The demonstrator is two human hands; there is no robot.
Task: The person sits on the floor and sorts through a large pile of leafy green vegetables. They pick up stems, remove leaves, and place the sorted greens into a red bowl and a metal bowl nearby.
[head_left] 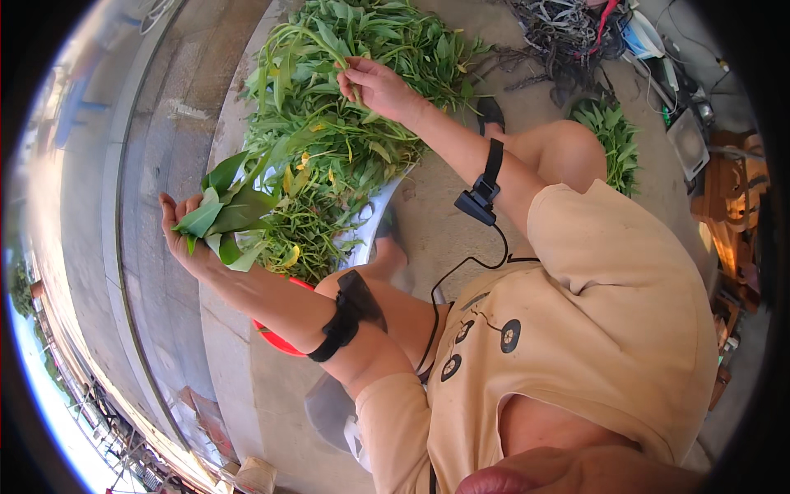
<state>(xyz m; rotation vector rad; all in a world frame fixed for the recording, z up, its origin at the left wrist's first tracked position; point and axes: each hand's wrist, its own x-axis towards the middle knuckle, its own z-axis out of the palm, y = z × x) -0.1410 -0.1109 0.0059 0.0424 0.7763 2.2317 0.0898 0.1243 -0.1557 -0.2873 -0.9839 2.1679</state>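
Observation:
My left hand (183,224) is closed round a bunch of leafy greens (234,206), whose broad green leaves fan out past the fingers. Farther off, my right hand (374,89) pinches a long pale-green stem (304,31) that arches to the left over the heap. That large heap of leafy greens (362,132) lies between and beyond both hands, with a few yellow leaves in it. Under its near side a white sheet (374,216) shows. Fingertips of the right hand partly hide the gripped end of the stem.
By my legs, a red basin (280,339) shows partly under my left forearm. A smaller pile of greens (613,148) lies beyond my right knee. Dark tangled straps (568,41) are at the back right. A black cable (473,262) runs from my right armband.

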